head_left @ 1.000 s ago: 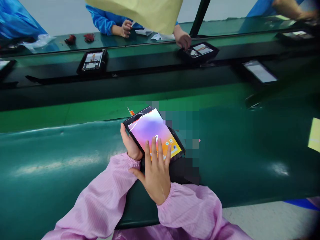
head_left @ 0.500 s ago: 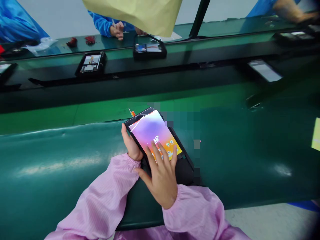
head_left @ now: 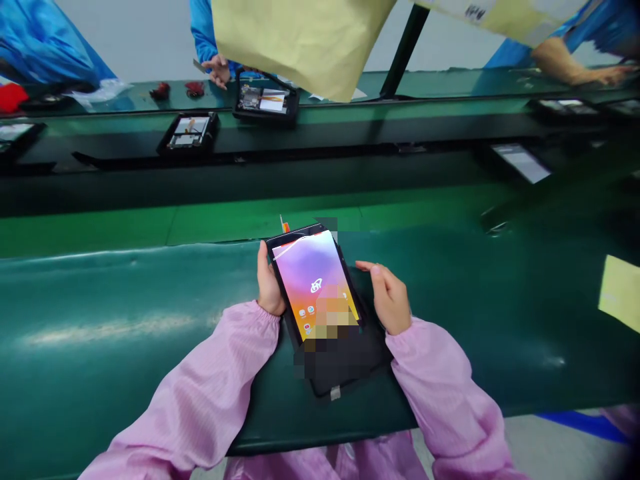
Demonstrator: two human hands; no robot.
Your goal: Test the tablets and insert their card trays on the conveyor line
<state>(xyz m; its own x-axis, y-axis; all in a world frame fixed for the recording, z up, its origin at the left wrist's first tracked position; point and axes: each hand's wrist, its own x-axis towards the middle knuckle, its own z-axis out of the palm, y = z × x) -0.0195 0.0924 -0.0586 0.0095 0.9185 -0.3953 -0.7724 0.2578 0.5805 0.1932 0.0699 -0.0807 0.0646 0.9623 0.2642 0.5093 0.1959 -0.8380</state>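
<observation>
A tablet (head_left: 313, 263) with a lit purple-to-orange home screen and app icons rests at a tilt over a black case (head_left: 345, 363). My left hand (head_left: 271, 283) is closed on the tablet's left edge, thumb along the side, with the other fingers hidden beneath. To the right of the tablet, my right hand (head_left: 391, 297) is off the screen, holding nothing, its index finger stretched out towards the tablet's right edge. A small orange strip (head_left: 285, 227) sticks up behind the top edge. Blurred blocks cover the lower part of the screen.
Several opened devices, one in a black housing (head_left: 187, 133), stand along the dark line (head_left: 350, 170) beyond my green bench (head_left: 125, 360). Across it, co-workers in blue sleeves work, one hand (head_left: 217, 70) beside another opened device (head_left: 265, 100). Yellow paper (head_left: 300, 40) hangs overhead.
My right hand has lifted off the screen and moved right, beside the tablet. My left hand still holds the tablet. Across the line, an opened device has shifted and tilted near a co-worker's hand.
</observation>
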